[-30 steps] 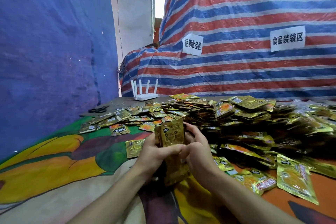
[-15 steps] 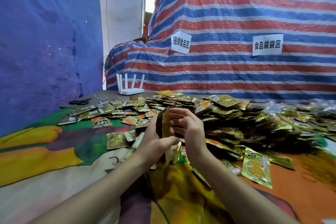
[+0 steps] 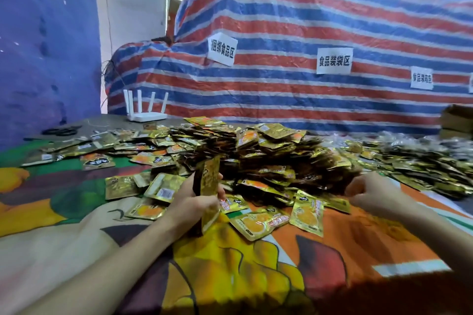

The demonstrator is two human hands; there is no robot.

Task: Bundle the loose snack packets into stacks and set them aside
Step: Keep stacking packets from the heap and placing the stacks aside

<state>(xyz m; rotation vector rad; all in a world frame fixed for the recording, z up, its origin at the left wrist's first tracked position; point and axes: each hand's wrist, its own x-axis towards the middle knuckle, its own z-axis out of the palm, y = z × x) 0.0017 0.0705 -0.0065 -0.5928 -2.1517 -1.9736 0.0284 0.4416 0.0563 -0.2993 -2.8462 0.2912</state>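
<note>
My left hand [image 3: 195,203] grips the stack [image 3: 208,178] upright, likely to keep edges flush, while my right hand [image 3: 372,190] curls at the pile [image 3: 268,156], pinching anything or not I cannot tell.

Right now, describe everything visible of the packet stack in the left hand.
The packet stack is a handful of shiny gold foil sachets pressed face to face, held roughly upright on edge. The left hand grips its middle, so both ends stick out. It is held just in front of the loose pile; its print is too blurred to read.
</note>
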